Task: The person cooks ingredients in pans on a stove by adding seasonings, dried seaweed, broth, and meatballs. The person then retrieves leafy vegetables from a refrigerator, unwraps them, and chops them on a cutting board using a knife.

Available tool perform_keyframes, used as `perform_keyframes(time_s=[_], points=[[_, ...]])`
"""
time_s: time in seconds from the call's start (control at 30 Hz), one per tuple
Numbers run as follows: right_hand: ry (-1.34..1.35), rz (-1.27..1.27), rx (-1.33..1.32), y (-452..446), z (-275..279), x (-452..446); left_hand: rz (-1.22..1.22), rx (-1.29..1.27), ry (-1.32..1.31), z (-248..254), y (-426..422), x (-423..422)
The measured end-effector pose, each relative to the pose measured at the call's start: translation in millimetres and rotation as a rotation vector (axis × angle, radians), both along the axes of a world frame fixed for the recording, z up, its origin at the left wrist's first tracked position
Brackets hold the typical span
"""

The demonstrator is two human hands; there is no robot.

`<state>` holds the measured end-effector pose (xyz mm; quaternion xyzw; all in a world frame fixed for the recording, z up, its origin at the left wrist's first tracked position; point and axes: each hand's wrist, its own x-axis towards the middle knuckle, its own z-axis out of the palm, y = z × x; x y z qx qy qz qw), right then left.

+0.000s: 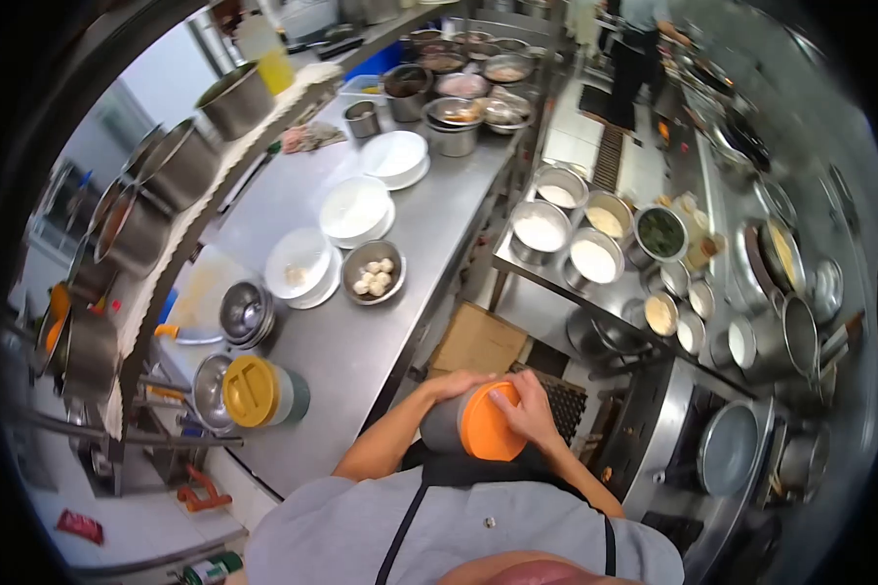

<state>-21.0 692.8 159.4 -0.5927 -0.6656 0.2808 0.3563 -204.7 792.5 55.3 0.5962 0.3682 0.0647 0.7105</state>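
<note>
Close to my body is a jar with a dark grey side and a round orange lid [488, 429]. The fingers of my left hand [458, 384] curl over the jar's far left edge. My right hand [529, 411] grips the right edge of the lid, its thumb lying across the orange top. The lid sits on the jar and faces up toward me. What the jar contains is hidden. On the steel counter [351, 366] to my left stands another jar with a yellow lid [251, 391].
Several stacked white plates [298, 263] and a steel bowl of whitish balls [373, 272] stand on the left counter. Pots of powders [540, 230] fill the right counter, with a wok [727, 448] nearer me. Another person [639, 58] stands farther back.
</note>
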Motion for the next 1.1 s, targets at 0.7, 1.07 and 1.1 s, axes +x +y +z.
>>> perform_keyframes(time_s=[0.7,1.07,1.1], points=[[-0.293,0.1,0.37,25,17,-2,-0.049,-0.39,-0.486,8,28,3],[-0.143,0.351,0.099,20,7,-33,-0.085,-0.404,-0.521,8,33,-8],[0.069,0.315,0.107,23,12,-25,-0.17,-0.444,-0.561,12,36,-10]])
